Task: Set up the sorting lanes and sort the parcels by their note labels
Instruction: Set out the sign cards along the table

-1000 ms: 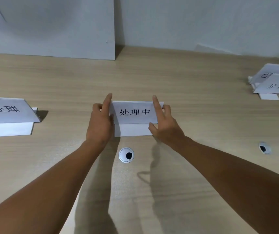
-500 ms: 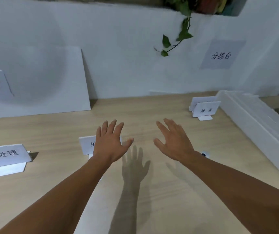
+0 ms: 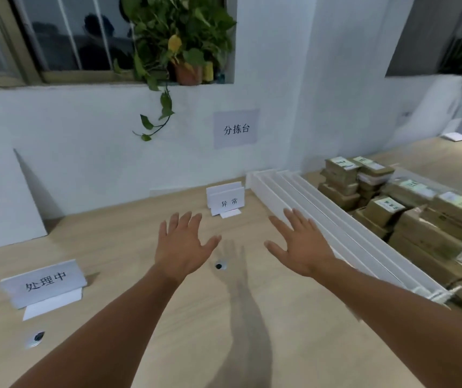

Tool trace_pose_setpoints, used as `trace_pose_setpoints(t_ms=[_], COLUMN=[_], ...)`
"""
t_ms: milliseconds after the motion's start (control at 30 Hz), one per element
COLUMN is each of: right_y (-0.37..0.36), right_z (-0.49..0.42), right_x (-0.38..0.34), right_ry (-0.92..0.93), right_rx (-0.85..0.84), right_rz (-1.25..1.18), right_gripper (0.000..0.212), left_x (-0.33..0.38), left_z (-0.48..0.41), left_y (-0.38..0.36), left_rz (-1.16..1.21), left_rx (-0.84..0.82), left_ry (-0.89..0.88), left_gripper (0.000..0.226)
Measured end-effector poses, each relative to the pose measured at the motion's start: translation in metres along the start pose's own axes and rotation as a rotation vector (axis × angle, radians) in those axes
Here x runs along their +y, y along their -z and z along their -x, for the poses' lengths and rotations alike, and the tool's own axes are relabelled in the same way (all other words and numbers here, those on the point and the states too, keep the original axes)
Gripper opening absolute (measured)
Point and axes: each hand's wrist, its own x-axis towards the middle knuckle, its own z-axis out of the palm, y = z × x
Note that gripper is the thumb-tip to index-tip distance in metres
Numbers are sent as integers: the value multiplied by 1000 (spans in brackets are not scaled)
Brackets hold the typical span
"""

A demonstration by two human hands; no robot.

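Setup stage, partly done; sorting not begun. Your left hand (image 3: 185,245) and right hand (image 3: 299,247) both hover over the middle of the table (image 3: 140,247), palms down, fingers straight and spread apart, holding nothing. The right fingertips overlap the near side of the white divider strips (image 3: 288,191); contact cannot be confirmed. One lane marker looks placed: the 处理中 stand (image 3: 43,282) sits upright toward the table's left side, well apart from everything else. The 异常 stand (image 3: 227,201) is upright near the far edge, just beside the far end of the strips, with at least one more white stand tucked close behind it. Judgement: those are parked rather than set out, so more markers are left to distribute. The strips lie bundled side by side, running from the far edge toward the near right, not laid out as lanes. The parcels (image 3: 425,239), brown boxes with pale notes on top, are piled beyond the strips on the right side, none of them in any lane. Remaining, as far as visible: place the other stands, spread the strips, then sort the whole pile by note.
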Motion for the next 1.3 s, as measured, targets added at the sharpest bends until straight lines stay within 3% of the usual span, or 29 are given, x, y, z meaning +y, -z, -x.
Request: trace_pose_setpoints(t_ms=[233,733,1033,1300], right_y=[1,-81,-148,-236], right_z=[-19,-216,-348,-459], right_x=[77,157,193,178], right_ry=[60,193,164,195], right_rx=[-7,-104,-205,-241], right_rz=[-48,-144,-383,-523], right_gripper=[75,77,76,77], left_x=[77,102,76,29], left_z=[-22,-192,-301,-392], left_y=[-21,-124,-185,-260], left_rz=[-35,-51,-34,42], left_rx=[-5,3,2,-21], left_ry=[49,188,315,440], left_gripper=[85,77,71,75])
